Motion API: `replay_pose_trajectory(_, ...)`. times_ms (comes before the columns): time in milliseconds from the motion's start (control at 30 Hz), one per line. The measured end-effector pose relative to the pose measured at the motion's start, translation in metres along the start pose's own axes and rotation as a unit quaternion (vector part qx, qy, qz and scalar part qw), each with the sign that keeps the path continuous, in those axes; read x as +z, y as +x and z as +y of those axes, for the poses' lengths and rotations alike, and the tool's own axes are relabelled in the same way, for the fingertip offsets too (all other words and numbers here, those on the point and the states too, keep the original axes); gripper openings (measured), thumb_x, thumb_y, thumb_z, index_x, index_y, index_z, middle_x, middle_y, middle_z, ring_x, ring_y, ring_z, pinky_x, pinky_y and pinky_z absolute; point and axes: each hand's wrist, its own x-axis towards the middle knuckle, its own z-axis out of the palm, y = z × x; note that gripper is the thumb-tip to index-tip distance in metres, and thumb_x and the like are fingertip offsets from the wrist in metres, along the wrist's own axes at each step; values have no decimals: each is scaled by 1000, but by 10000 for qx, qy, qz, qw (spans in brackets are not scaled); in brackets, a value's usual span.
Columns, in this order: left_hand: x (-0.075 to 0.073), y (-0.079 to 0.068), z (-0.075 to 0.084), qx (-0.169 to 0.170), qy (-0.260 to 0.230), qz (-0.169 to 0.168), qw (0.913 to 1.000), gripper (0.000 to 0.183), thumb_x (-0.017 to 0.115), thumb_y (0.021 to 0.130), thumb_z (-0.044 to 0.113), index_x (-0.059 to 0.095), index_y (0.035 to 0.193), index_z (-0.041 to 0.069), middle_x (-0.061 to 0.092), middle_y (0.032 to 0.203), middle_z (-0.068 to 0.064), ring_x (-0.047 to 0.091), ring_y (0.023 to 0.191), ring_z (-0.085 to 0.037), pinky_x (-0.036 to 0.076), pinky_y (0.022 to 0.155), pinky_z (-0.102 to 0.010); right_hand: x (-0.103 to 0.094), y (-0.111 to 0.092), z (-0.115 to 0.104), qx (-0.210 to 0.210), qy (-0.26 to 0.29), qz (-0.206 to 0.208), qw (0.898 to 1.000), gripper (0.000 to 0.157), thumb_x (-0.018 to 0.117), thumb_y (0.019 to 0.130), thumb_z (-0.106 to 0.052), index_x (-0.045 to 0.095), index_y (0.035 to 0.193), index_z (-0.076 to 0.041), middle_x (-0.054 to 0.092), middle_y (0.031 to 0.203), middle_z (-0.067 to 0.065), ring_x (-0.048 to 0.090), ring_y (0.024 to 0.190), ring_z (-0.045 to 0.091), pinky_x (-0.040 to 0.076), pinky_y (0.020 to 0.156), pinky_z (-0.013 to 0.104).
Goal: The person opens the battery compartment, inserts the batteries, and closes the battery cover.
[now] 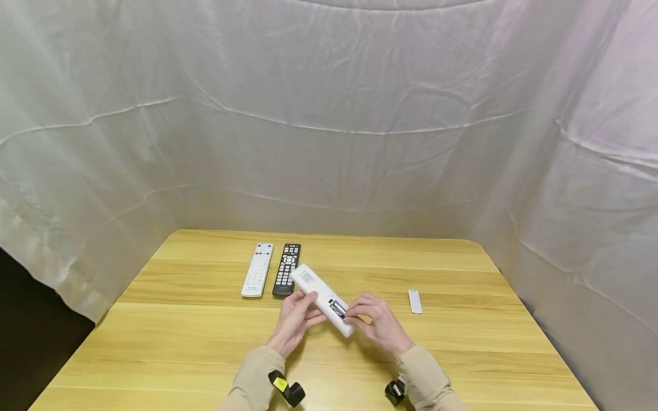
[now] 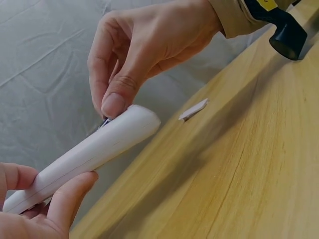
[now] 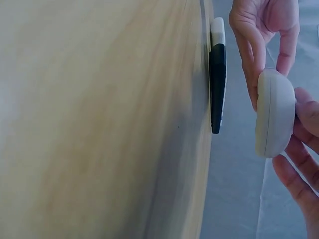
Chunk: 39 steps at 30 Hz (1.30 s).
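Note:
A white remote control [image 1: 320,292] is tilted over the table with its back up and its battery compartment [image 1: 331,301] uncovered. My left hand [image 1: 294,322] grips its middle, thumb on one side and fingers beneath. At the compartment, my right hand [image 1: 379,321] pinches a battery with thumb and fingertips, which hide most of it. A dark blue sliver of the battery [image 2: 105,122] shows under the right thumb in the left wrist view. The small white battery cover [image 1: 414,301] lies on the table to the right.
Beyond the left hand, a second white remote [image 1: 257,270] and a black remote [image 1: 287,270] lie side by side, buttons up. The wooden table [image 1: 180,337] is enclosed by pale hanging cloth [image 1: 329,165] at the back and sides.

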Motion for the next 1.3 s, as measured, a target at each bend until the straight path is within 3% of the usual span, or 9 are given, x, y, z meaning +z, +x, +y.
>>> replay_pose_trajectory(233, -1, 1, -1, -121, 74, -82, 9999, 49, 52, 102, 9, 33, 141, -15, 63, 119, -28, 75, 80, -18, 66, 81, -31, 0, 1, -2, 456, 230, -203, 9985, 15, 84, 72, -3, 75, 82, -10, 74, 86, 1, 67, 84, 16, 63, 78, 29)
replay_pose_trajectory(367, -1, 1, 0, -111, 134, -125, 9998, 49, 52, 102, 10, 33, 140, -15, 62, 121, -31, 75, 81, -19, 66, 81, -31, -1, 2, -4, 710, 346, -367, 9962, 14, 83, 75, -3, 74, 84, -8, 74, 87, 2, 67, 83, 16, 62, 77, 27)
replay_pose_trajectory(500, -2, 1, 0, -79, 173, -149, 9997, 47, 53, 102, 9, 35, 139, -15, 63, 120, -31, 75, 80, -18, 66, 79, -31, -3, 6, -12, 1003, -122, -796, 9917, 15, 82, 78, -3, 75, 91, -6, 72, 88, 3, 65, 79, 13, 61, 71, 21)
replay_pose_trajectory(633, -1, 1, -1, -33, 267, -136, 9995, 45, 53, 102, 8, 37, 137, -14, 66, 117, -30, 74, 75, -15, 67, 76, -30, -4, 11, -23, 1380, -756, -1302, 9789, 14, 79, 81, -4, 77, 95, -3, 71, 87, 5, 64, 75, 11, 58, 65, 15)
replay_pose_trajectory(833, -1, 1, 0, -11, 391, -4, 9992, 44, 53, 101, 9, 37, 135, -14, 67, 116, -31, 73, 72, -13, 67, 73, -28, -5, 14, -29, 1466, -1269, -1403, 9709, 9, 75, 84, 0, 74, 93, -2, 73, 86, 6, 67, 73, 15, 61, 65, 22)
replay_pose_trajectory(933, -2, 2, 1, -5, 419, 17, 9991, 44, 53, 102, 9, 37, 136, -14, 66, 118, -33, 73, 72, -13, 67, 73, -28, -6, 12, -27, 1626, -1029, -1325, 9723, 15, 71, 87, 1, 72, 101, -3, 75, 94, 8, 70, 80, 17, 64, 73, 30)
replay_pose_trajectory(1100, -2, 1, 3, -11, 395, 23, 9992, 44, 52, 102, 8, 37, 136, -15, 65, 119, -35, 73, 72, -13, 67, 74, -28, -8, 7, -22, 1432, -376, -1226, 9813, 26, 61, 93, 3, 68, 117, -6, 70, 100, 6, 66, 85, 14, 62, 76, 27)
replay_pose_trajectory(1300, -1, 0, 3, -50, 473, -9, 9989, 43, 51, 102, 8, 38, 136, -14, 68, 117, -32, 74, 73, -13, 67, 74, -28, -7, 10, -18, 1232, 310, -1027, 9866, 16, 61, 92, 7, 70, 103, 1, 70, 94, 10, 67, 81, 18, 61, 71, 21)
